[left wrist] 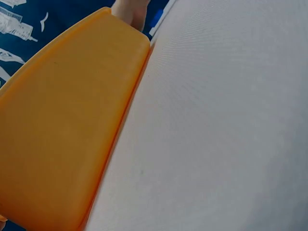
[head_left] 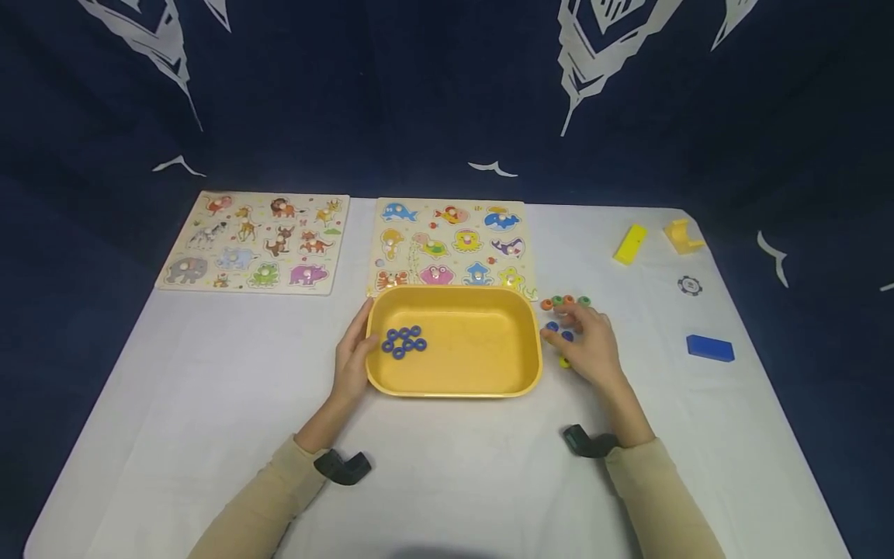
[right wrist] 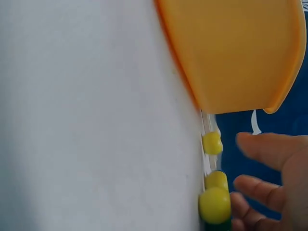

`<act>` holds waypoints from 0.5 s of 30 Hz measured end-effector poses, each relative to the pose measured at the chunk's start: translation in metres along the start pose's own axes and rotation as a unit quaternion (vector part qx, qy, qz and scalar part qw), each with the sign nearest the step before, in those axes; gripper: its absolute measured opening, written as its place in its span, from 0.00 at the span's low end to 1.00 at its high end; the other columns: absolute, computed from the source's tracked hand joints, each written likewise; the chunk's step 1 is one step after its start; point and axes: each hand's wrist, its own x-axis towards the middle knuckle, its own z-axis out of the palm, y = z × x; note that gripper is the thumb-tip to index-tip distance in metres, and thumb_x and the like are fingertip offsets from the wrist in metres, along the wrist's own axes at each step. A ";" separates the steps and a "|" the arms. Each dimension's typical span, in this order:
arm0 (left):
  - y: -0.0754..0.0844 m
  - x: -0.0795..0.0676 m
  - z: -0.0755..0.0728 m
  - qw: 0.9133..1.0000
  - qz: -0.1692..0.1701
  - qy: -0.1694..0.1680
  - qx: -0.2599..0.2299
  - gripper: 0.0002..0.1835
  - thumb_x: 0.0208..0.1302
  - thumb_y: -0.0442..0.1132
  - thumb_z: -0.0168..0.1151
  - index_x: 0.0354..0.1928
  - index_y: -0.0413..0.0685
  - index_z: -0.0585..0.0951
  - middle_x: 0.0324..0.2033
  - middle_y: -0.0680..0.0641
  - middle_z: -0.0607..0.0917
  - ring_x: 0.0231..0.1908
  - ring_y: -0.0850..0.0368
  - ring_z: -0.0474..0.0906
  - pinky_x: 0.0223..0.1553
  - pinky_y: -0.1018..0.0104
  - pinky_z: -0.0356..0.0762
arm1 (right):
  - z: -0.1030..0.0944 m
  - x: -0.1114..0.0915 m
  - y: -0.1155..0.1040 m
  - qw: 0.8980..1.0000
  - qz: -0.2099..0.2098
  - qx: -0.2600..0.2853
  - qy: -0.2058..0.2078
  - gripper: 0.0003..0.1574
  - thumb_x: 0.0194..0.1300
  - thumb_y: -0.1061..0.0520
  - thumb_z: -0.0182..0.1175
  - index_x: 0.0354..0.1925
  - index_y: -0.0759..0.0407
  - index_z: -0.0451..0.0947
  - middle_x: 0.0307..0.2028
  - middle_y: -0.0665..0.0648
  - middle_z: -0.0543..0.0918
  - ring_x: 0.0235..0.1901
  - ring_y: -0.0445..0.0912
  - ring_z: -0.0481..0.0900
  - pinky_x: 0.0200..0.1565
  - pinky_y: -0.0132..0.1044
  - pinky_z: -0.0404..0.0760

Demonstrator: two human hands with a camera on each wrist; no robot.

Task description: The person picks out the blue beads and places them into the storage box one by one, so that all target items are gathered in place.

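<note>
My left hand (head_left: 351, 361) grips the left end of a yellow tray (head_left: 482, 341), thumb over the rim. Several blue rings (head_left: 416, 344) lie in the tray's left half. Off the tray's right end, my right hand (head_left: 590, 345) reaches over small beads on the cloth, its thumb and fingers apart with nothing between them. Blue beads (head_left: 552, 327) show by its fingertips, a yellow bead (head_left: 564, 362) below the thumb, and orange beads (head_left: 547, 304) and green beads (head_left: 583, 301) just beyond. In the right wrist view, yellow beads (right wrist: 215, 204) stand close to the fingers (right wrist: 260, 190).
Two animal peg puzzle boards lie behind the tray, one at the left (head_left: 254, 244) and one in the middle (head_left: 412, 256). At the right are a yellow block (head_left: 631, 244), a light orange notched piece (head_left: 682, 237), a patterned chip (head_left: 690, 286) and a blue block (head_left: 710, 348).
</note>
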 end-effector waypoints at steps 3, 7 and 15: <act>-0.001 0.000 0.000 1.000 -0.001 -0.001 0.000 0.28 0.60 0.23 0.37 0.65 0.32 0.52 0.66 0.35 0.52 0.66 0.50 0.48 0.66 0.71 0.50 | 0.006 0.003 0.005 1.000 0.017 -0.019 -0.017 0.29 0.48 0.43 0.64 0.47 0.55 0.74 0.34 0.55 0.77 0.36 0.49 0.65 0.32 0.34 0.59; -0.002 0.000 -0.001 1.000 -0.002 -0.004 -0.002 0.29 0.60 0.23 0.37 0.65 0.33 0.52 0.66 0.36 0.52 0.66 0.51 0.48 0.67 0.67 0.49 | 0.011 0.006 0.007 0.999 0.022 -0.036 -0.017 0.25 0.48 0.46 0.63 0.44 0.56 0.76 0.31 0.55 0.76 0.33 0.49 0.64 0.31 0.34 0.58; -0.003 0.000 -0.002 1.000 -0.001 -0.008 0.001 0.29 0.60 0.24 0.37 0.65 0.33 0.51 0.66 0.36 0.51 0.67 0.52 0.48 0.66 0.66 0.49 | 0.006 0.011 -0.002 1.000 0.011 -0.019 0.019 0.14 0.51 0.52 0.62 0.35 0.58 0.78 0.26 0.55 0.78 0.32 0.49 0.67 0.39 0.44 0.62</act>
